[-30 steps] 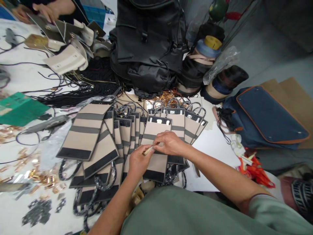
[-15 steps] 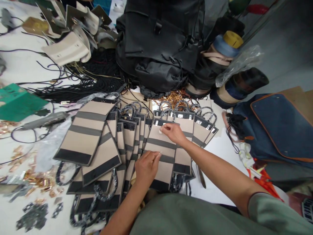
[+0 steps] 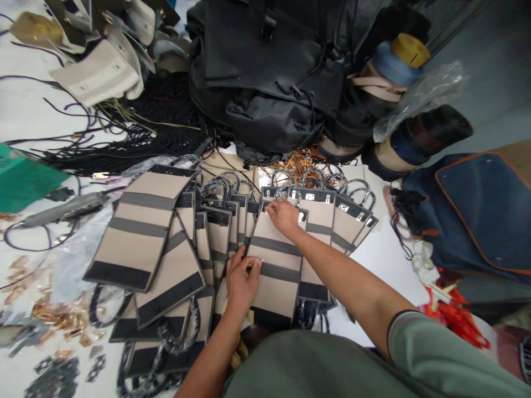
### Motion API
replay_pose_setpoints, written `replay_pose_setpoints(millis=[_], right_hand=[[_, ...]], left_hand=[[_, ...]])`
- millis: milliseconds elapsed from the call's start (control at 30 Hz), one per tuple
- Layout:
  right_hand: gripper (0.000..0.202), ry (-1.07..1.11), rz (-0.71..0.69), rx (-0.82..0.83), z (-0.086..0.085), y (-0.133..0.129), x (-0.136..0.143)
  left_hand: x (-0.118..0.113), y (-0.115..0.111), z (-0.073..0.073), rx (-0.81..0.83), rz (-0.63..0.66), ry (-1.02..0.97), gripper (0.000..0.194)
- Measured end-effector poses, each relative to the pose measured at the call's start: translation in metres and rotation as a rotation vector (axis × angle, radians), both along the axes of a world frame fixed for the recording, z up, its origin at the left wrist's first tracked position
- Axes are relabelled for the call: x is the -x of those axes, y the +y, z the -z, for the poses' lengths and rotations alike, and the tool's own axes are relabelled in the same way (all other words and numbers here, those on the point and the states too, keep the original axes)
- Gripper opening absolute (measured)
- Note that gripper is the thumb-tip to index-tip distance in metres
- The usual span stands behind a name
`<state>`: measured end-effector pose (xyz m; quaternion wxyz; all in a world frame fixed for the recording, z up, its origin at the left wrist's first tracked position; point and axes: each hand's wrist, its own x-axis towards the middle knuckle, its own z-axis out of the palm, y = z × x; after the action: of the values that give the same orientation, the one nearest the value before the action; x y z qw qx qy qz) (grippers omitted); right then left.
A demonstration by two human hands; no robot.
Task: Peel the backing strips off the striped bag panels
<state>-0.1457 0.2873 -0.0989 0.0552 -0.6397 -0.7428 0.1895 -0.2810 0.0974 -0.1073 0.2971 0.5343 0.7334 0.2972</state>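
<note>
A beige bag panel (image 3: 272, 292) with dark grey bands and black end strips lies before me on a pile of similar panels. At its top left corner, my right hand (image 3: 284, 217) is closed in a pinch over the black strip; what sits between the fingertips is hidden. A small white patch (image 3: 302, 217) shows at the panel's top right. My left hand (image 3: 243, 281) rests at the panel's left edge, thumb and finger pinched on a tiny whitish scrap (image 3: 259, 261) too small to identify.
More beige panels (image 3: 131, 240) with plastic-wrapped loop handles overlap at left, others (image 3: 317, 210) at right. A black backpack (image 3: 265, 83) stands behind, beside webbing rolls (image 3: 394, 72). A navy bag (image 3: 477, 204) lies right. Copper-coloured metal pieces (image 3: 68, 320) and black cords (image 3: 161, 132) lie left.
My right hand has moved left and up to the panel's top left corner; the white piece at its fingertips no longer shows there. My left hand has shifted slightly left. The view has shifted.
</note>
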Motion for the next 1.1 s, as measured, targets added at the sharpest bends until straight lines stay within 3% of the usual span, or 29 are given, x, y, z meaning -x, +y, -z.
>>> replay_pose_setpoints(millis=[200, 367, 467, 600, 700, 767, 867, 933, 1100], right_hand=[[0.019, 0.053, 0.053, -0.053, 0.005, 0.006, -0.001], [0.021, 0.192, 0.076, -0.068, -0.008, 0.005, -0.007], [0.031, 0.282, 0.056, -0.004, -0.033, -0.022, -0.014], [0.063, 0.316, 0.023, 0.045, -0.081, -0.076, -0.025], [0.05, 0.275, 0.066, 0.05, -0.116, -0.103, -0.043], [0.035, 0.269, 0.075, 0.024, -0.135, -0.112, -0.065], [0.034, 0.368, 0.13, -0.045, -0.155, -0.125, -0.121], [0.033, 0.463, 0.264, -0.089, -0.163, -0.141, -0.17], [0.036, 0.723, 0.763, -0.232, -0.168, -0.192, -0.297]], left_hand=[[0.008, 0.008, -0.003, 0.062, -0.04, -0.141, 0.02], [0.014, 0.014, -0.013, 0.15, -0.177, -0.535, 0.03], [0.016, 0.015, -0.037, 0.176, -0.167, -0.723, 0.033], [0.003, 0.006, -0.086, 0.152, 0.05, -0.776, 0.026], [-0.023, -0.01, -0.112, 0.188, 0.255, -0.801, 0.022], [-0.042, -0.025, -0.12, 0.19, 0.321, -0.799, 0.021], [-0.059, -0.047, -0.121, 0.19, 0.299, -0.749, 0.023], [-0.061, -0.058, -0.119, 0.23, 0.231, -0.72, 0.028], [-0.052, -0.073, -0.113, 0.26, 0.021, -0.748, 0.038]])
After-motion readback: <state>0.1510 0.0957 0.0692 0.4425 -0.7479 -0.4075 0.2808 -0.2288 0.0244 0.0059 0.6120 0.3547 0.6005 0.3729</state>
